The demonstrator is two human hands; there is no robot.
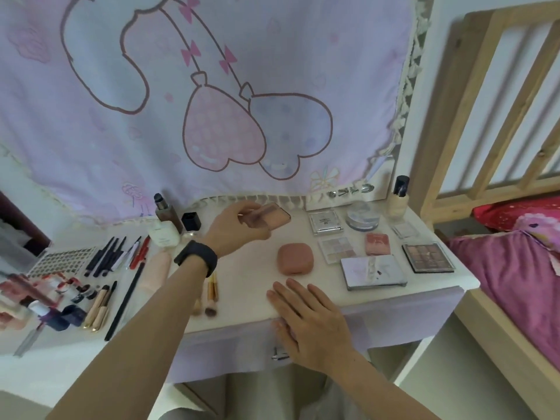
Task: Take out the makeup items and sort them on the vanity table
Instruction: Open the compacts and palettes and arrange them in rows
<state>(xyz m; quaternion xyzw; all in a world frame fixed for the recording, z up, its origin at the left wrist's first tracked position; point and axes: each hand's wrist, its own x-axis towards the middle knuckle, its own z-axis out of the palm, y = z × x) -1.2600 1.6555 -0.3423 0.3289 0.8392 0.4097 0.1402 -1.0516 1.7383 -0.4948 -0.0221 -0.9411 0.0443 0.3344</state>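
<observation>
My left hand (239, 228) grips a flat pink compact (269, 220) just above the back middle of the white vanity table (251, 286). My right hand (306, 316) lies flat with straight fingers over the table's front edge, above the drawer. A rounded pink case (293, 258) sits between the two hands. Palettes lie to the right: a clear one (326, 222), a pale eyeshadow one (338, 249), a silver one (374, 272) and a dark brown one (428, 257). A small pink blush (377, 243) and a round powder jar (363, 219) sit among them.
Bottles (165, 234) stand at the back left, a foundation bottle (399, 197) at the back right. Pencils (112, 256), brushes (100, 307) and several lipsticks (45, 295) cover the left side. A pink curtain hangs behind. A wooden bed frame (497, 95) and pink bedding stand right.
</observation>
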